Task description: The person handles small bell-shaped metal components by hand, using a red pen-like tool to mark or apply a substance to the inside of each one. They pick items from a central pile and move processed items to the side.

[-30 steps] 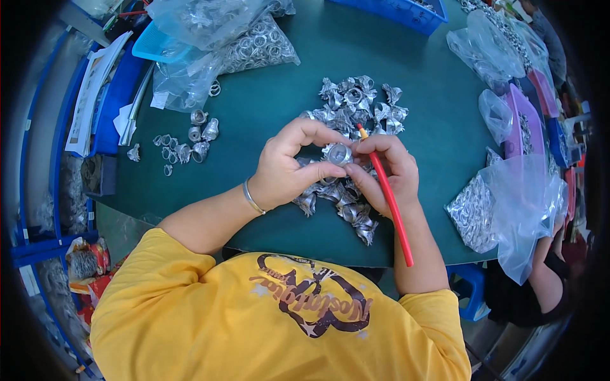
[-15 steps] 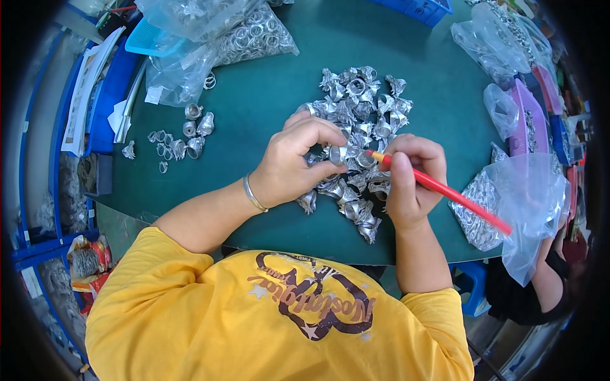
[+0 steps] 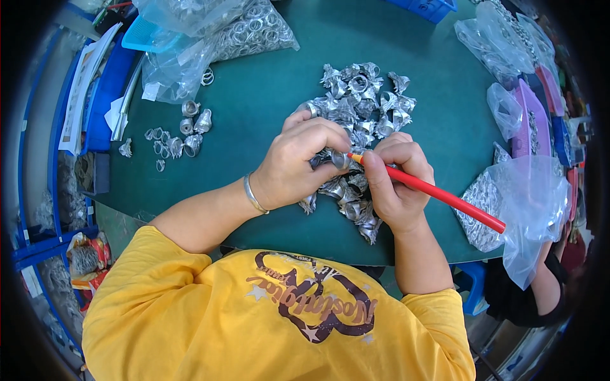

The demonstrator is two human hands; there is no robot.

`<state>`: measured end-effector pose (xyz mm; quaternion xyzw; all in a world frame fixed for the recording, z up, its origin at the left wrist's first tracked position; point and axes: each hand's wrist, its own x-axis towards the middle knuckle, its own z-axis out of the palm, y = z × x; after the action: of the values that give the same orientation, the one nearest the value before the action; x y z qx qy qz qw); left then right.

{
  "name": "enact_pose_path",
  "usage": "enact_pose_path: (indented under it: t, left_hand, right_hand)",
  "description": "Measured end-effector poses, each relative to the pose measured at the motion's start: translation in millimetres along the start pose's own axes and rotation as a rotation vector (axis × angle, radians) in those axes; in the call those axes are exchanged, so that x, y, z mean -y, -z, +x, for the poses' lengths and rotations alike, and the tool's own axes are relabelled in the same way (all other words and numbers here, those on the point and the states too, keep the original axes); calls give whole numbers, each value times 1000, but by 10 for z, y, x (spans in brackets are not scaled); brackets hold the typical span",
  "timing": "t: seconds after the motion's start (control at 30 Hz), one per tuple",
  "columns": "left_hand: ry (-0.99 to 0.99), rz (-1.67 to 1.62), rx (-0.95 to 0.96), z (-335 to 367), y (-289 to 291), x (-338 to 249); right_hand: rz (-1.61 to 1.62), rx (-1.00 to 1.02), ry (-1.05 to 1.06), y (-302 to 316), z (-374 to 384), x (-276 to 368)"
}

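Observation:
My left hand (image 3: 302, 159) pinches a silver metal ring (image 3: 340, 159) between thumb and fingers. The red pencil (image 3: 445, 195) slants through my right hand (image 3: 401, 181), which is closed on it near the tip. That tip touches or nearly touches the ring; my fingers hide the exact contact. Around and beyond both hands spreads a pile of silver ring castings with jagged tops (image 3: 365, 95). To the left lies a smaller group of silver rings and castings (image 3: 192, 145).
A clear bag of rings (image 3: 254, 35) lies at the far left by a light-blue basket (image 3: 143, 35). Rightward are a purple tray (image 3: 530, 120) and another bag of metal parts (image 3: 483, 206). Another person's arm (image 3: 548, 289) shows at the right edge.
My right hand has moved left with the pencil, bringing its tip to the ring in my left hand. My left hand stays nearly in place.

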<state>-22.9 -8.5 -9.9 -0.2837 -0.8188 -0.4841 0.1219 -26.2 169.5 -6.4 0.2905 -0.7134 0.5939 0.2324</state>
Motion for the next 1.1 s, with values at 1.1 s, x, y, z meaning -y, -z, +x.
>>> enact_pose_path:
  t: [1.1]
  left_hand:
    - [150, -153, -57, 5, 7, -23]
  right_hand:
    - [31, 27, 95, 63, 11, 21]
